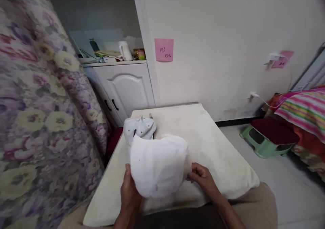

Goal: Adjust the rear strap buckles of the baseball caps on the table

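Note:
A white cap (159, 166) is held up over the cream-covered table (210, 144), slightly blurred. On its left side, my left hand (130, 190) grips the edge, thumb up and the other fingers hidden behind the fabric. At the opposite side my right hand (203, 178) is closed in a pinch on the cap's edge. Just beyond it lies a second cap (139, 125), pale grey-white with small eyelets and a crumpled crown, partly covered by the white one. Neither hand touches this second cap.
A floral curtain (50, 120) hangs close on the left. Behind the table stand a white cabinet (127, 86) with a white jug (125, 51) on it and the wall with a pink note (164, 49). To the right are a green stool (264, 149) and a striped bedcover (307, 107).

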A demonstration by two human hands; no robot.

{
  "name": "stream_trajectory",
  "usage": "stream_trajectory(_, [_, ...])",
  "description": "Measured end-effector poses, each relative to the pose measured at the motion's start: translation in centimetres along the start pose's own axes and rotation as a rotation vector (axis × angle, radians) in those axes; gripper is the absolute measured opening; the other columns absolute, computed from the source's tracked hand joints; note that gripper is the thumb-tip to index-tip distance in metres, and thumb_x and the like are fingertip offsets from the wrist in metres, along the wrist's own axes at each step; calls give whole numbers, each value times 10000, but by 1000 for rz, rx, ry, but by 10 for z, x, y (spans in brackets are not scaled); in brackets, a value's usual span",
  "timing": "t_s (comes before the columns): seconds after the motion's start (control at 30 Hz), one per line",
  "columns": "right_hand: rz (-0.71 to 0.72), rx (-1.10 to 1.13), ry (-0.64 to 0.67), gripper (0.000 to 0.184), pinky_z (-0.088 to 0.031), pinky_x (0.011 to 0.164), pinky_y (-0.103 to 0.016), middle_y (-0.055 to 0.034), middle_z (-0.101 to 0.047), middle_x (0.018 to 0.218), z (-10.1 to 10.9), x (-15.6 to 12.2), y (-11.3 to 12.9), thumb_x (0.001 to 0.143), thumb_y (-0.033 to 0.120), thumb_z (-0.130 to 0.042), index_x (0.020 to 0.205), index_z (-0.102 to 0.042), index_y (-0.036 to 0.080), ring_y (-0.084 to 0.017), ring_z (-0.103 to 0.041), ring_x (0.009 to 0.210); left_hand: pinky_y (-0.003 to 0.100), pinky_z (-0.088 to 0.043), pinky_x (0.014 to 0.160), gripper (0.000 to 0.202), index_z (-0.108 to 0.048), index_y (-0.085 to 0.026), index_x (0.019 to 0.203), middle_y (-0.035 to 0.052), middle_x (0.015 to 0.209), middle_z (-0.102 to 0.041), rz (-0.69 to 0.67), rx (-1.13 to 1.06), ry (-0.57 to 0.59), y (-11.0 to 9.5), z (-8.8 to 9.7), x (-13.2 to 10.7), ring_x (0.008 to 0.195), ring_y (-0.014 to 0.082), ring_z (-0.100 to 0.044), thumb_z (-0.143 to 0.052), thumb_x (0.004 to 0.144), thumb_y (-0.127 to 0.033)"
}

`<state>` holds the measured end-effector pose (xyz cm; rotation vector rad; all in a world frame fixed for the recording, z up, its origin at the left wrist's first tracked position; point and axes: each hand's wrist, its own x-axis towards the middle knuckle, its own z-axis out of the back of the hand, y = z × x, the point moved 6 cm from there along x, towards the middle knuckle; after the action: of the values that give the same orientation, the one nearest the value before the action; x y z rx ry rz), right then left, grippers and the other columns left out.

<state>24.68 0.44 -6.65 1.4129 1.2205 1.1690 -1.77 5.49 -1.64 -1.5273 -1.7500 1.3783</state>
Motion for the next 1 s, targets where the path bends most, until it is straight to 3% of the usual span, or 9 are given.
stream_trajectory(0.07, [24, -21, -26, 255, -487, 612, -279, -13, -662, 653, 8, 2, 4, 756, 450, -731, 736, -667, 204, -180, -605, 626, 372, -541, 664, 375, -699, -208, 759, 63, 730, -724, -29, 24, 39, -15, -20, -6, 778, 285, -664, -682, 703, -578])
stream_trajectory(0.17, [81, -46, -67, 200, -512, 715, -300, -31, -695, 778, 21, 7, 13, 774, 406, -729, 799, -688, 212, -210, -643, 763, 326, -486, 571, 338, -649, -209, 787, 11, 633, -627, -118, 70, 267, -33, -51, -14, 589, 200, -568, -690, 732, -539])
stream_trajectory(0.27, [194, -49, -124, 171, -505, 867, -327, -77, -695, 1005, 38, 15, 23, 804, 381, -710, 845, -685, 216, -240, -644, 993, 257, -393, 506, 283, -571, -201, 711, -20, 622, -549, -245, 181, 461, -33, -74, -22, 529, 131, -457, -719, 744, -439])
stream_trajectory(0.53, [123, -179, -213, 186, -475, 946, -382, -108, -681, 1140, 69, 19, -10, 902, 366, -571, 918, -672, 211, -252, -629, 1067, 244, -347, 550, 290, -497, -207, 634, -32, 611, -439, -493, 589, 344, 14, -90, -25, 590, 140, -403, -602, 845, -375])
stream_trajectory(0.67, [121, -215, -186, 224, -444, 1001, -404, -97, -690, 1169, 76, 1, 4, 917, 386, -550, 977, -693, 224, -271, -611, 1130, 241, -332, 544, 330, -451, -212, 616, -35, 606, -412, -529, 662, 323, 20, -90, -27, 595, 142, -390, -575, 877, -373])
stream_trajectory(0.73, [160, -213, -119, 278, -466, 969, -397, -105, -696, 1149, 73, -12, 27, 923, 428, -539, 1025, -701, 225, -285, -616, 1119, 240, -325, 541, 332, -446, -212, 615, -35, 607, -410, -529, 671, 311, 22, -88, -27, 597, 141, -387, -573, 880, -365])
stream_trajectory(0.87, [200, -242, 201, 348, -489, 906, -394, -103, -707, 1069, 43, -38, 76, 888, 494, -578, 1078, -710, 234, -296, -642, 1031, 239, -318, 539, 330, -447, -212, 624, -39, 609, -398, -529, 671, 288, 27, -85, -26, 599, 139, -378, -559, 895, -362])
stream_trajectory(0.93, [138, -324, 314, 350, -504, 831, -353, -62, -713, 1024, 24, -47, 86, 785, 405, -740, 1104, -702, 266, -263, -655, 947, 238, -319, 543, 334, -438, -214, 629, -42, 608, -389, -533, 669, 304, 29, -85, -27, 595, 138, -372, -540, 909, -365])
stream_trajectory(1.0, [103, -407, 344, 226, -497, 751, -316, -34, -706, 931, 10, -50, 90, 776, 301, -750, 997, -723, 265, -223, -649, 849, 238, -325, 550, 332, -444, -213, 626, -43, 604, -393, -535, 678, 352, 28, -86, -29, 590, 137, -377, -537, 910, -359])
